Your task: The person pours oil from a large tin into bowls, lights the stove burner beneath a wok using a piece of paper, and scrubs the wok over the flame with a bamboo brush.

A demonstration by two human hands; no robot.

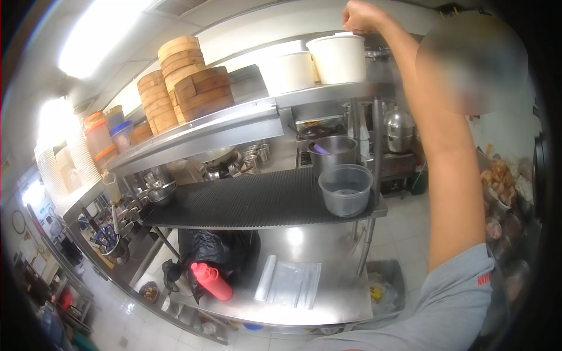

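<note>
My right hand is raised high at the top of the view, with my bare arm stretched up from a grey sleeve. Its fingers are curled closed just over the rim of a white round tub on the top shelf. What the fingers hold, if anything, is hidden. A small white piece shows at the rim below the hand. Beside that tub stands a second white tub, washed out by glare. My left hand is out of view.
Bamboo steamers stand stacked on the top shelf. A clear plastic tub and steel pot sit on the black ribbed mat. Below are a pink bottle, plastic bags and a black bag.
</note>
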